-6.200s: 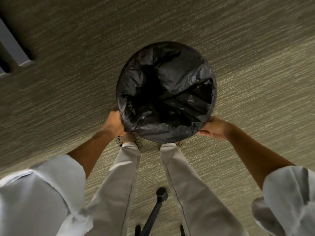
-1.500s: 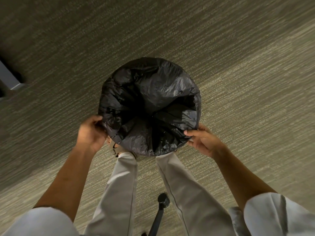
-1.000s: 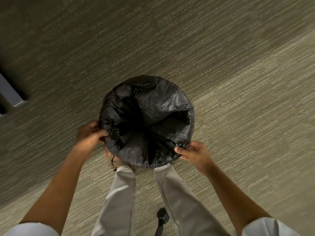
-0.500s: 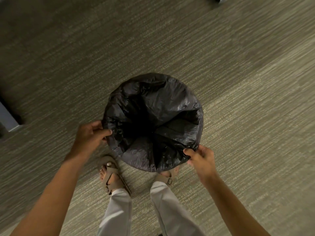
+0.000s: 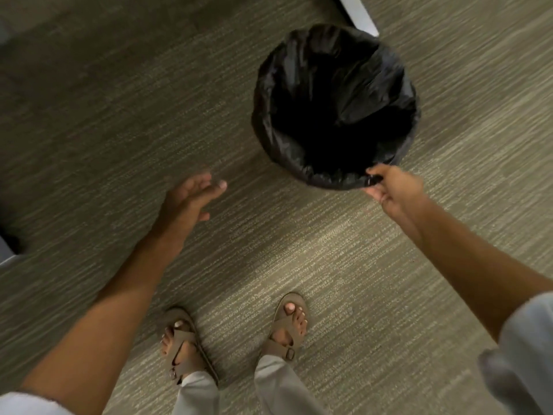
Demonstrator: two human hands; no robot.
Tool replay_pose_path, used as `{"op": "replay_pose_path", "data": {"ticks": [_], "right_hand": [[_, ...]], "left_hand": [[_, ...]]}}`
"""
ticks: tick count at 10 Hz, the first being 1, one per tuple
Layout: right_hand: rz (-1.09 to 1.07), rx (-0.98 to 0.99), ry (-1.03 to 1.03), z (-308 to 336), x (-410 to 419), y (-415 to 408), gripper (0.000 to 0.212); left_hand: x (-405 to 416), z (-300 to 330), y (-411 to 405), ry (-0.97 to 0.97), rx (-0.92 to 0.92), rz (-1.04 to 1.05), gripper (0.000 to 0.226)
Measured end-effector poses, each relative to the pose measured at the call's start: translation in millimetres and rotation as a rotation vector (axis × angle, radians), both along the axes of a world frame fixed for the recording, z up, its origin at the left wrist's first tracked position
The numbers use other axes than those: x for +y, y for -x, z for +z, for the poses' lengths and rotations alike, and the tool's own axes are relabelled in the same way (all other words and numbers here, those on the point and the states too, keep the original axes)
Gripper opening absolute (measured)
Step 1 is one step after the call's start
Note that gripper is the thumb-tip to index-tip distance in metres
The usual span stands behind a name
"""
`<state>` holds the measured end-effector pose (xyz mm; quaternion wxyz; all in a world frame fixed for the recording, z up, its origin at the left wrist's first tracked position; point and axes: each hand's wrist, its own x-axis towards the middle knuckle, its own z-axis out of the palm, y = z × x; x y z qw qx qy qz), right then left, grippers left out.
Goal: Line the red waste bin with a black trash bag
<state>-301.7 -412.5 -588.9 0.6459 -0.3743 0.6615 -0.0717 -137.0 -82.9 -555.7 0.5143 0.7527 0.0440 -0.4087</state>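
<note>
The black trash bag (image 5: 335, 94) is folded over the rim of the round waste bin, which stands on the carpet at the upper right. The bag covers the bin fully, so none of its red shows. My right hand (image 5: 392, 188) pinches the bag at the bin's near rim. My left hand (image 5: 190, 199) hangs in the air to the left of the bin, fingers spread and slightly blurred, touching nothing.
Grey-green carpet (image 5: 119, 130) covers the floor. A pale furniture leg or panel (image 5: 357, 13) lies just behind the bin at the top edge, and another grey piece (image 5: 7, 253) sits at the left edge. My sandalled feet (image 5: 236, 333) stand below.
My left hand has let go of the bag's rim and pulled away to the left. The bin now sits farther up and to the right in view, with my right hand still on its edge.
</note>
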Motion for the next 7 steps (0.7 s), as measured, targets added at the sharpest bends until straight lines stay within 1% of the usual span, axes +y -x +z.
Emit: {"op": "replay_pose_path", "data": {"ticks": [1,2,3,4,5,6,7], "right_hand": [[-0.057,-0.098,-0.017,-8.3,-30.4,-40.3,0.054],[-0.055,-0.158,-0.014,-10.7,-47.9,-73.8,0.047],[-0.038,-0.227,-0.001,-10.5,-57.4,-94.4,0.027],[-0.106,-0.302,-0.018,-15.7,-62.9,-105.9,0.023],[-0.152,-0.290,0.009,-19.9,-56.9,-114.3,0.024],[-0.198,-0.327,-0.074,-13.1,-55.4,-112.7,0.028],[-0.110,-0.244,-0.175,-0.8,-54.7,-105.7,0.021]], "left_hand": [[6.3,-6.7,19.3,-0.013,0.067,0.003,0.073],[14.9,-15.5,30.1,0.003,0.116,-0.012,0.066],[20.8,-22.2,29.1,-0.005,0.101,-0.044,0.075],[24.2,-26.7,19.3,-0.009,0.073,-0.033,0.067],[26.4,-28.7,7.8,-0.001,0.058,-0.025,0.057],[22.5,-27.1,4.4,0.026,0.054,-0.020,0.070],[15.8,-23.6,5.1,-0.017,0.030,-0.058,0.068]]}}
